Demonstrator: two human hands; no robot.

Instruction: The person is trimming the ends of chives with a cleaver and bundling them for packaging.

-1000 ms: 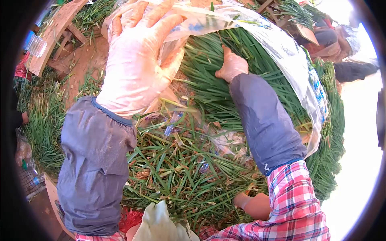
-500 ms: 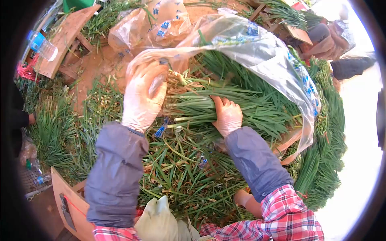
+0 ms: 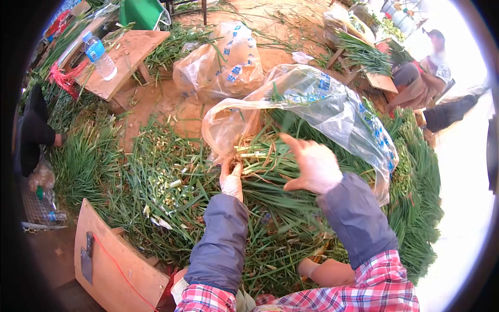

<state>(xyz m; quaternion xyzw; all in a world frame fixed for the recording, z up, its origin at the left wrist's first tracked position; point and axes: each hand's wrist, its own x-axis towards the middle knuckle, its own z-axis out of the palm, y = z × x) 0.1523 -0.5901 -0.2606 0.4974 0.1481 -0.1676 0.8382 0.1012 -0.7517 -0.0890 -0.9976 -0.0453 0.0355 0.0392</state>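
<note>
Far left, a dark shoe (image 3: pixel 32 130) sits beside a heap of greens (image 3: pixel 86 153), with a tangle of red string (image 3: pixel 67 78) above it; lower down, a knife (image 3: pixel 87 258) lies flat on a tilted board (image 3: pixel 117 268), a thin red cord running alongside; up top, a capped bottle (image 3: pixel 100 57) stands leaning on a wooden table (image 3: pixel 132 52), and here come the loose trimmings (image 3: pixel 169 195), green leaves and pale cut bits spread across the ground; above them slumps a crumpled bag (image 3: pixel 223 62) with blue print; into the middle, and the left hand (image 3: pixel 231 180) points upward at the mouth of the big bag (image 3: pixel 340 112), fingers closed on the pale root end of the bunch (image 3: pixel 255 160); whether they pinch the film too, I cannot tell; the bunch lies crosswise at that mouth, roots to the left, leaves to the right, the clear film arching above more greens behind it; and there's the right hand (image 3: pixel 316 165), blurred, over the leaves, thumb and forefinger spread wide apart, holding nothing; farther right, long leaves (image 3: pixel 366 54) lie on a low stand; beyond, a seated person (image 3: pixel 429 78) in a cap; below, a long bank of greens (image 3: pixel 421 192) curves down the side.
</note>
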